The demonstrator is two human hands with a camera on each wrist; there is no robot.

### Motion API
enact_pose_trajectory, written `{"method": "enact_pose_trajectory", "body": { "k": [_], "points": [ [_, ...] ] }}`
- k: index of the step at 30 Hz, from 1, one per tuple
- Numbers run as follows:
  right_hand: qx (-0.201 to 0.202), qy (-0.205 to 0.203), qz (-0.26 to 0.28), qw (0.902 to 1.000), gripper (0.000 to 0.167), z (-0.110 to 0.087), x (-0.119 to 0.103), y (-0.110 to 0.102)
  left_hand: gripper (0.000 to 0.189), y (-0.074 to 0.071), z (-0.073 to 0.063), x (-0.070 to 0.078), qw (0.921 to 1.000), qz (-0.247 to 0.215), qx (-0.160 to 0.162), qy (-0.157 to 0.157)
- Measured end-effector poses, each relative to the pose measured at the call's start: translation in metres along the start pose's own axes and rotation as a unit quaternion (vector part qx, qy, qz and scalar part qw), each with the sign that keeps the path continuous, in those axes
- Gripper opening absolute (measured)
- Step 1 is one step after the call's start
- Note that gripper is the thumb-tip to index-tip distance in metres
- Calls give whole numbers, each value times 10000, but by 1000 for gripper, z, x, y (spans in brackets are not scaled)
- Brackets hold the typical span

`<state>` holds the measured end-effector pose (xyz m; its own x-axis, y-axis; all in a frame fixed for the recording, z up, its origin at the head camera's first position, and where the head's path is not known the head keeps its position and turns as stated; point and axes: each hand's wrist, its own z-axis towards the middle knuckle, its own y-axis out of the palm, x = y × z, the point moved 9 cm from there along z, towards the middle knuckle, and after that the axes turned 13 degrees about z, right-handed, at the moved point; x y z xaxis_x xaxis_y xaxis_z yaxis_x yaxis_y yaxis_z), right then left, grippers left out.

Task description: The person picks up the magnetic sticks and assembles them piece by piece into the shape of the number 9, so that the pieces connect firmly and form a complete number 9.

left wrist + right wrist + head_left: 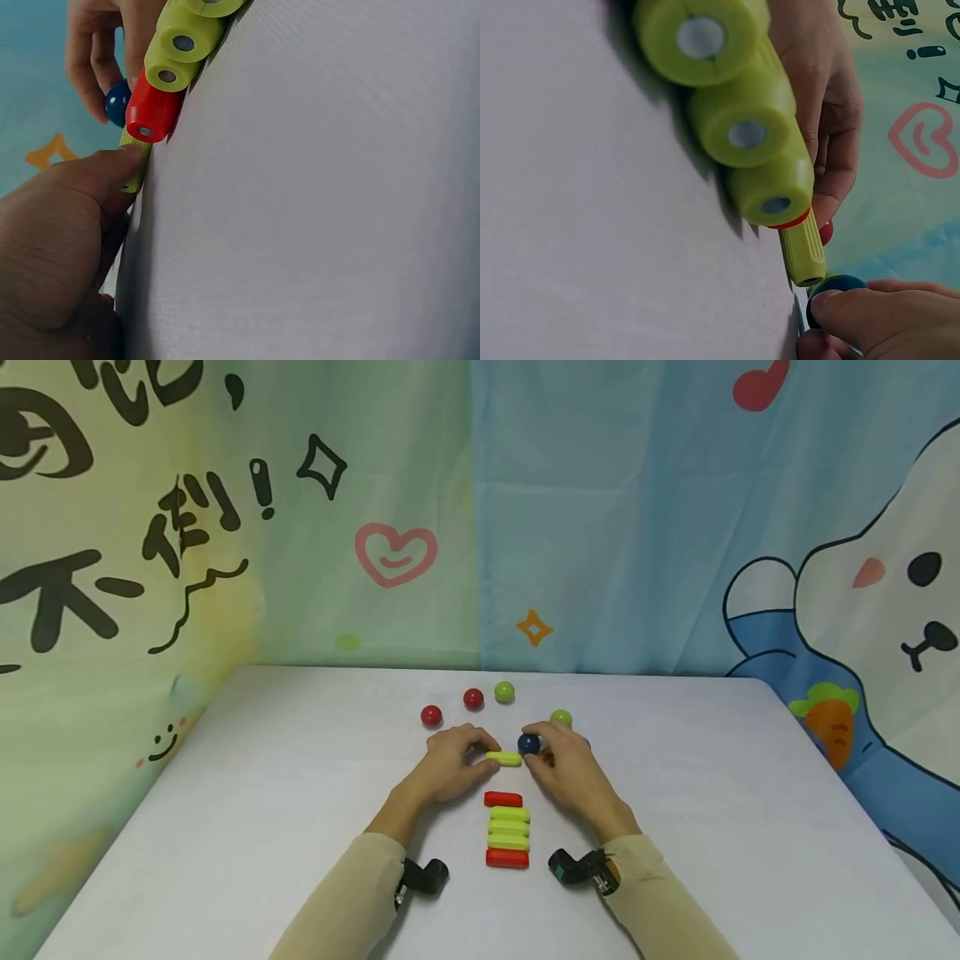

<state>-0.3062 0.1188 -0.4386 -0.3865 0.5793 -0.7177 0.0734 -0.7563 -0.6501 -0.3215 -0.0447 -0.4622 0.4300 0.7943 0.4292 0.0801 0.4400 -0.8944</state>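
Note:
My left hand (453,762) pinches one end of a yellow-green magnetic rod (506,759) between thumb and fingers. Across from it, my right hand (566,766) holds a dark blue ball (528,743) between thumb and fingertips. The ball sits right by the rod's free end; in the right wrist view, the blue ball (836,289) shows just beside the tip of the rod (804,251). Nearer the body, a red rod (503,799), three yellow-green rods (509,828) and another red rod (507,858) lie in a column, with round metal ends showing in the wrist views.
Beyond the hands are two red balls (431,716) and a green ball (505,692). Another green ball (561,718) lies just behind the right hand. The white table (300,793) ends at a printed cloth backdrop (600,527).

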Motion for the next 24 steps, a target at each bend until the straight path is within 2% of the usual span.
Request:
{"method": "enact_pose_trajectory", "body": {
  "k": [9,15,24],
  "points": [
    [-4,102,70,9999,33,-8,1,-6,22,0,-1,-1,9999,-26,-81,-98],
    [-94,21,89,9999,34,-9,0,-3,23,2,-2,-3,9997,-85,-105,-187],
    [-88,-192,1,9998,39,-12,0,-2,22,0,-1,-1,9999,-98,-6,-132]
  ]
}}
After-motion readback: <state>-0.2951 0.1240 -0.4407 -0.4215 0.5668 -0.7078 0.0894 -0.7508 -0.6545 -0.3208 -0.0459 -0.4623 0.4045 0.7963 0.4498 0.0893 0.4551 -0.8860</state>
